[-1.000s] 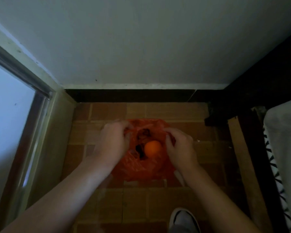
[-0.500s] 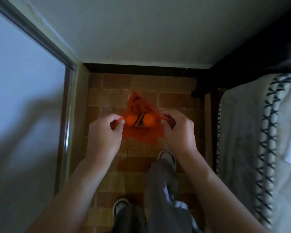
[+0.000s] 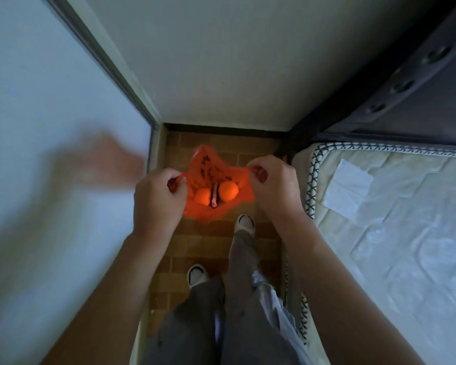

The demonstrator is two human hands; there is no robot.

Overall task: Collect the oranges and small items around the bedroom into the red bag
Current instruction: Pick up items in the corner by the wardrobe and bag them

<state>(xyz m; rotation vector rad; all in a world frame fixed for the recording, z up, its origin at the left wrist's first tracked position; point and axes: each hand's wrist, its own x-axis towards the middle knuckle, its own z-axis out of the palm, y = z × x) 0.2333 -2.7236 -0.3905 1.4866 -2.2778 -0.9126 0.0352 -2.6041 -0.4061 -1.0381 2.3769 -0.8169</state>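
The red plastic bag (image 3: 208, 164) hangs open between my hands, above the brick-patterned floor. My left hand (image 3: 157, 200) pinches its left handle and my right hand (image 3: 275, 187) pinches its right handle. Inside lie two oranges, a smaller one (image 3: 202, 196) on the left and a larger one (image 3: 229, 190) on the right. A small dark pinkish item (image 3: 214, 197) stands between them.
A bare mattress (image 3: 395, 233) with a black-and-white edge fills the right side, a white paper (image 3: 346, 188) lying on it. A glass sliding door (image 3: 50, 154) runs along the left. A white wall is ahead. My legs and white shoes (image 3: 245, 223) stand in the narrow floor strip.
I have stood up from a crouch, lifting the bag off the floor by its handles. The bag's mouth is spread wider and a second orange and the small item show inside.
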